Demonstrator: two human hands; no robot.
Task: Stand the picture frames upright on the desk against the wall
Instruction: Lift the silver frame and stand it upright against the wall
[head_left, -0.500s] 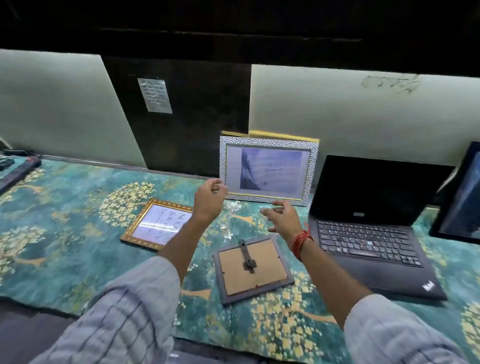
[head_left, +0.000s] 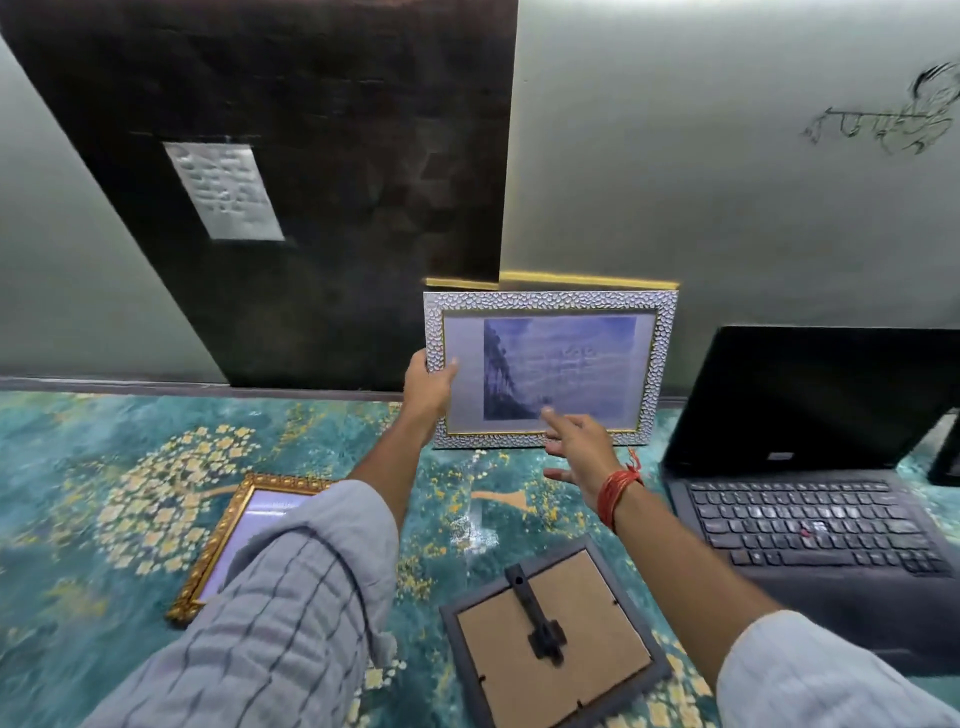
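No text can be read with certainty. The grey label (head_left: 224, 191) on the dark wall panel (head_left: 322, 156), in the upper left, has embossed lines that are too blurred. The scribble (head_left: 883, 122) on the pale wall, upper right, is not legible. The small badge (head_left: 781, 456) on the laptop (head_left: 810, 467) is too small to read.

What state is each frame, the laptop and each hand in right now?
Silver frame: upright, leaning toward the wall.
Gold frame: lying flat, face up.
Grey frame: lying face down, stand folded.
Laptop: open, screen dark.
Left hand: gripping the silver frame's left edge.
Right hand: open, fingers by the frame's lower edge.
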